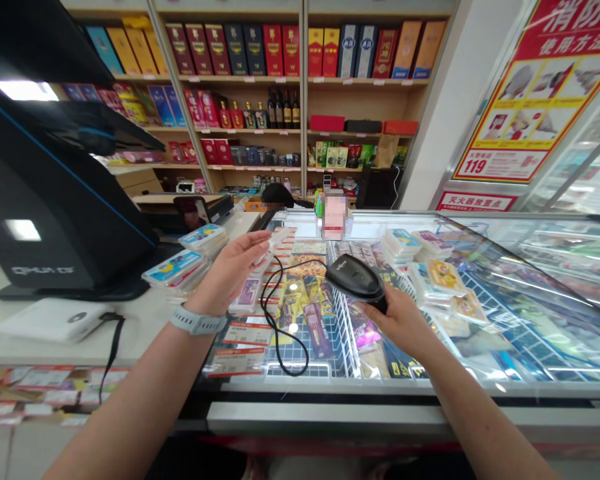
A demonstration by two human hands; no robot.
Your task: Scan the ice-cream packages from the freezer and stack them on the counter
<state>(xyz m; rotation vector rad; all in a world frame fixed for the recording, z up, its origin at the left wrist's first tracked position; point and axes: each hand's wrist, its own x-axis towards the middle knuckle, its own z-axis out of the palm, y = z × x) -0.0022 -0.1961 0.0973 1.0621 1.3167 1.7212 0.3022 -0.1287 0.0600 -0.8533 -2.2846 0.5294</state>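
While the stacked packs (183,267) sit on the desk (140,313) beside your wrist, your left hand (233,270) closes its grip on a thin clear pack (273,248) above the freezer lid (505,347). It looks light, bendy and slippery, so pinch its edges. Your right hand (405,323) wraps the black scanner (356,277), which looks rigid and light, and its cable (280,333) loops between your hands.

Our right hand (405,320) closes around the scanner (355,277) from below; left of the scanner, our left hand (233,267) is spread, fingers straight, palm up.
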